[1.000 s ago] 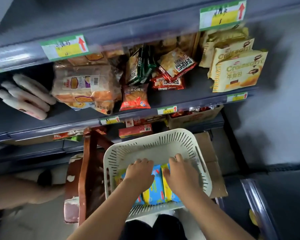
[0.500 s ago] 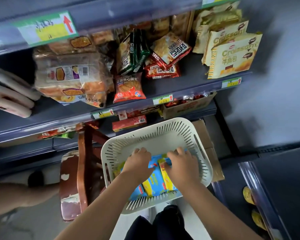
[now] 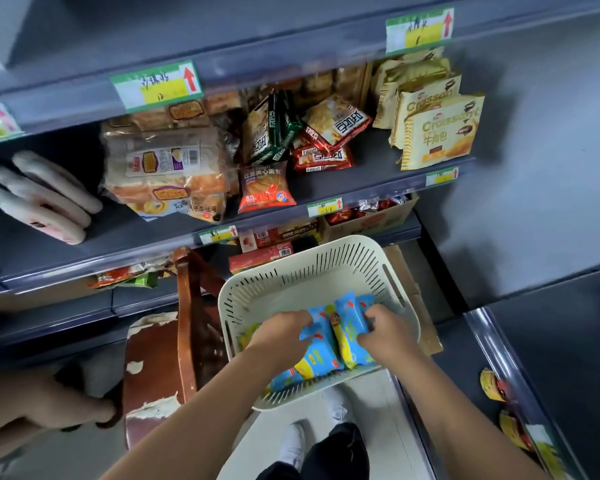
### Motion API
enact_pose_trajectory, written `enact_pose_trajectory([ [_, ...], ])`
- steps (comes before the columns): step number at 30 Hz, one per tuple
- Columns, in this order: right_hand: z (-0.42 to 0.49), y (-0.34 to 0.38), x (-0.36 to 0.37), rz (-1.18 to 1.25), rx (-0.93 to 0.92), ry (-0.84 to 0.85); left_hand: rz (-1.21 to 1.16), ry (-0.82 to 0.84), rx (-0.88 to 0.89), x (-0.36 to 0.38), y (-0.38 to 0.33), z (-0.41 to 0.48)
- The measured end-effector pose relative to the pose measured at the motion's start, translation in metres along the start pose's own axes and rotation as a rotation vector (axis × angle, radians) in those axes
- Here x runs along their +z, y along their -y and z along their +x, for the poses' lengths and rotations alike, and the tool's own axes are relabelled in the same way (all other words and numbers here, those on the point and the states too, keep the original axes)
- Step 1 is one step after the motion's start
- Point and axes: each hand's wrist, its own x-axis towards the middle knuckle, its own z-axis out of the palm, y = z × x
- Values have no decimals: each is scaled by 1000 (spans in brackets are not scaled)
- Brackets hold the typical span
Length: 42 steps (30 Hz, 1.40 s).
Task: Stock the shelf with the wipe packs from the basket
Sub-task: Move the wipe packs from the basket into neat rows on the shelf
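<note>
A cream slotted basket [image 3: 312, 268] sits in front of the grey shelf [image 3: 326, 188], low in the view. Inside lie several blue and yellow wipe packs [image 3: 347, 318]. My left hand [image 3: 283, 332] grips the left side of a bunch of packs and my right hand [image 3: 385, 332] grips the right side. The bunch is tilted up between my hands, above the packs left on the basket floor. The basket's near rim partly hides the lower packs.
The shelf holds bread bags [image 3: 163, 168], snack packs [image 3: 329, 133] and croissant boxes [image 3: 437, 133], with bare room at its left beside pale rolls [image 3: 42, 195]. A worn brown wooden chair [image 3: 174, 341] stands left of the basket. Another person's arm [image 3: 39, 403] reaches in at lower left.
Both hands have closed round a bunch of packs and lifted its far end up off the basket floor. The view has shifted slightly.
</note>
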Motion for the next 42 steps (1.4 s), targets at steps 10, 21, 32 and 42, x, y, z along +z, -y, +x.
enact_pose_trajectory([
  [10,-54,21,-65,223,-219,-332,-153,-235,155,-59,-15,-35],
  [21,-159,42,-158,115,-344,-703,-807,-259,358,-115,-66,-95],
  [32,-311,-28,-206,168,-271,-1102,-1040,18,691,-107,-185,-157],
  [42,-449,-119,-237,195,-99,-1373,-899,238,923,-67,-317,-224],
])
